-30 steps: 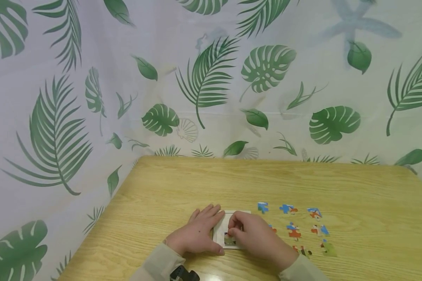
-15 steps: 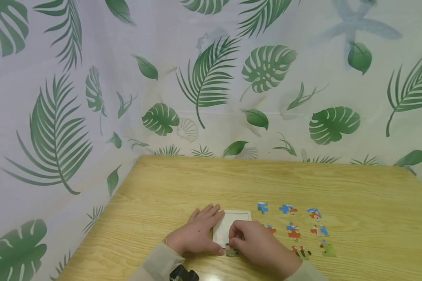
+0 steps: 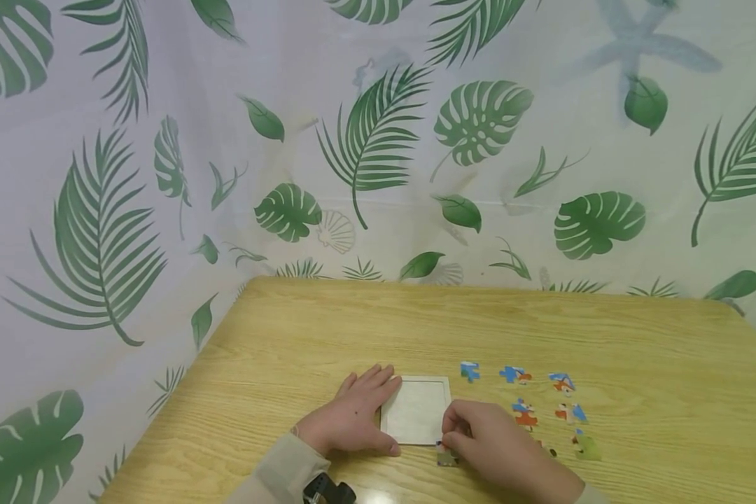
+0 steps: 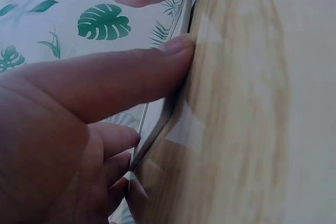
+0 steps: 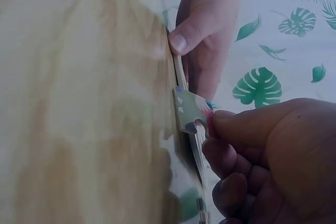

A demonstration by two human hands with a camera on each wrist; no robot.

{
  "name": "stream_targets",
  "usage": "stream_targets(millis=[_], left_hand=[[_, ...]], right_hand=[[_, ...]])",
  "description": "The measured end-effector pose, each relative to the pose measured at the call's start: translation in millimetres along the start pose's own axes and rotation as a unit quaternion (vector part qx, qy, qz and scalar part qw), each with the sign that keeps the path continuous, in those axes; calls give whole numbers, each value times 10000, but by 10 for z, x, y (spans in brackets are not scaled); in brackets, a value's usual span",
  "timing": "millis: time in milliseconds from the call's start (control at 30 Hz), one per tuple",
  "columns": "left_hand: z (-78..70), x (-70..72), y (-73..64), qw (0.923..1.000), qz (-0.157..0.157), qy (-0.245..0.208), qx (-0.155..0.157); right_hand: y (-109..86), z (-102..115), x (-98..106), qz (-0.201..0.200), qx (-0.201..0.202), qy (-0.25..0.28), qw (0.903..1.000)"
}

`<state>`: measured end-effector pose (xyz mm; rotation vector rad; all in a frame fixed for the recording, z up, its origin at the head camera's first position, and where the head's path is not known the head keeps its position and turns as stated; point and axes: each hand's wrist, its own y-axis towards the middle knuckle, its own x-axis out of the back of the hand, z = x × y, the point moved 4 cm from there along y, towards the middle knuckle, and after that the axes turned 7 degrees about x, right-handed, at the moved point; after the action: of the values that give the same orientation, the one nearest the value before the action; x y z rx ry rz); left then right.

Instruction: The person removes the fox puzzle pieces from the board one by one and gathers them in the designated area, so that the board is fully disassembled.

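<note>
A shallow pale puzzle tray (image 3: 416, 411) lies on the table, its bare bottom showing. My left hand (image 3: 358, 420) rests along its left side with fingers outstretched. In the left wrist view the thumb (image 4: 157, 66) touches the tray's edge. My right hand (image 3: 500, 444) pinches a jigsaw piece (image 3: 446, 455) between thumb and finger, just off the tray's near right corner. In the right wrist view that piece (image 5: 189, 111) is greenish with small white marks, a red patch and dark blue spots, and stands tilted on edge beside the tray.
Several loose jigsaw pieces lie in rows to the right of the tray, among them a blue piece (image 3: 470, 371), a red and blue piece (image 3: 525, 413) and a green piece (image 3: 586, 446). The right hand partly hides others. A leaf-print curtain (image 3: 365, 231) hangs behind the table (image 3: 327, 329).
My right hand has drawn the jigsaw piece from over the tray's near part toward me, then right to the near right corner, uncovering the tray's bottom. The left hand has stayed still.
</note>
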<state>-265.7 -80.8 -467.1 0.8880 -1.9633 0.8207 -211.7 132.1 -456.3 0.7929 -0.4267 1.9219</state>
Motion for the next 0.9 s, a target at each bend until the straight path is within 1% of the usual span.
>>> stream_targets(millis=[133, 333, 467, 600, 767, 900], left_hand=[[-3, 9, -9, 10000, 3, 46, -21], [-4, 22, -19, 10000, 60, -18, -1], [0, 21, -20, 10000, 55, -35, -1], [4, 13, -28, 10000, 23, -31, -11], [7, -6, -27, 10000, 18, -34, 3], [9, -5, -13, 10000, 6, 16, -14]], right_hand=[[-82, -95, 94, -51, -162, -129, 9998], [-202, -206, 248, -343, -188, -431, 9983], [-232, -259, 308, -448, -265, -570, 9970], [-232, -293, 322, -438, -258, -628, 9967], [-217, -317, 298, -374, -91, -791, 9961], [-212, -323, 293, -401, 19, -922, 9949]])
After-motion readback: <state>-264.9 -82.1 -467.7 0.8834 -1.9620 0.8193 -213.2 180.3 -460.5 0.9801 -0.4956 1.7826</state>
